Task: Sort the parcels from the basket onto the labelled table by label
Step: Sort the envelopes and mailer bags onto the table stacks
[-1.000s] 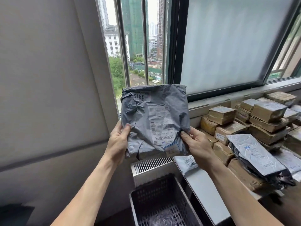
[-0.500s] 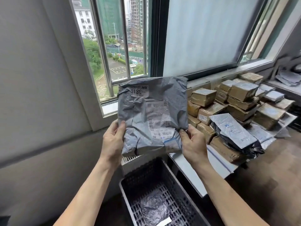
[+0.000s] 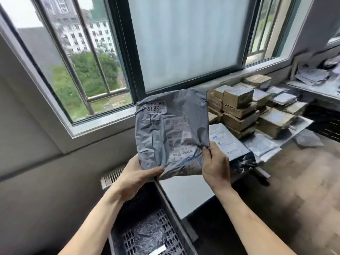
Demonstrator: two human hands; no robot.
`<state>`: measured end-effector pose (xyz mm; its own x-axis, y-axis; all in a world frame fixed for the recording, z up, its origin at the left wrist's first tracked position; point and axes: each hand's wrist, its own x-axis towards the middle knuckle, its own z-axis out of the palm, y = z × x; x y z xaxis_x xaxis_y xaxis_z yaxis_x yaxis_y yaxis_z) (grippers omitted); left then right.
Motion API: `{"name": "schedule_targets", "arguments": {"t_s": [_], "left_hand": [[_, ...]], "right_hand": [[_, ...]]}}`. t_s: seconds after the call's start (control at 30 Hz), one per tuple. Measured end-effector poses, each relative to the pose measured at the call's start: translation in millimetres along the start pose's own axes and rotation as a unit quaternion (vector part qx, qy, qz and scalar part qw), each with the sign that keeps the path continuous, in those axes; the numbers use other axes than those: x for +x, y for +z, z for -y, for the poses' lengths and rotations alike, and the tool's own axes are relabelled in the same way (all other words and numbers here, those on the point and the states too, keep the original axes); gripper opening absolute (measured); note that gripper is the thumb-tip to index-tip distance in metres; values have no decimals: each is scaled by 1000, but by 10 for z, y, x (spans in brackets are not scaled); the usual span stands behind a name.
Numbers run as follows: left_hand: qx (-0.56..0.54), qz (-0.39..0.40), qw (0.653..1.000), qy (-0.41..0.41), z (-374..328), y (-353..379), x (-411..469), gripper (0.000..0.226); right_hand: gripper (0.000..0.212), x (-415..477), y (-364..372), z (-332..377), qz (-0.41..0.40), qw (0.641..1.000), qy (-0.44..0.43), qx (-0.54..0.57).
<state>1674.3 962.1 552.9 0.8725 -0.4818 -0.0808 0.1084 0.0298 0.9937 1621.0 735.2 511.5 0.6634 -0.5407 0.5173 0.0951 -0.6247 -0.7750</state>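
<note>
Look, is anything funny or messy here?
Yes. A grey bag seems to lie on the floor beside the table, apart from the stacked parcels. The grey mailer gripped by the left hand and right hand is badly wrinkled.

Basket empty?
No, a dark crumpled parcel lies on the floor of the basket, below the grey mailer held by the left hand and right hand.

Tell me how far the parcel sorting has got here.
Done: brown boxes and grey bags already stacked on the table. In hand: left hand and right hand hold one grey parcel, label facing the camera. Left: at least one dark bag lies in the basket.
</note>
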Motion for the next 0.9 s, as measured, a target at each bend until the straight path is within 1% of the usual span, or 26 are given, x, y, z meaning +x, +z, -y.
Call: {"name": "schedule_targets", "arguments": {"t_s": [0.07,0.13,0.2,0.23,0.27,0.33,0.4,0.47,0.53,0.6,0.67,0.77,0.83,0.9], "left_hand": [[10,-38,999,2,56,276,43,48],[15,-59,998,7,59,586,94,40],[9,-67,998,8,63,810,135,36],[5,-71,997,7,78,883,174,34],[2,-75,997,6,85,949,213,33],[-6,-82,997,11,129,1049,296,33],[-7,-92,996,14,217,1123,388,33],[-12,-107,994,14,314,1177,500,31],[-26,-121,992,6,404,1208,647,31],[-40,-129,991,-3,494,1233,836,33],[-50,-120,991,-9,577,1256,1078,35],[-56,-93,994,-11,706,1370,1436,48],[-69,-80,994,-15,784,1484,1661,50],[-91,-94,991,-28,853,1592,1914,48]], "right_hand": [[14,92,-195,-130,3,1000,2,6],[18,183,-417,-289,-3,1000,14,20],[18,257,-597,-415,9,996,56,73],[17,302,-682,-477,20,988,93,125],[15,349,-752,-545,35,973,136,185],[9,416,-856,-664,94,924,227,293],[15,442,-886,-786,160,874,293,352],[15,477,-855,-910,195,848,326,369],[11,549,-794,-1028,199,837,339,382],[6,663,-738,-1145,185,843,343,372],[8,806,-692,-1299,171,860,338,342],[11,1057,-678,-1589,161,893,320,273],[16,1251,-705,-1793,161,911,307,222],[17,1425,-752,-1969,171,922,298,181]]}}
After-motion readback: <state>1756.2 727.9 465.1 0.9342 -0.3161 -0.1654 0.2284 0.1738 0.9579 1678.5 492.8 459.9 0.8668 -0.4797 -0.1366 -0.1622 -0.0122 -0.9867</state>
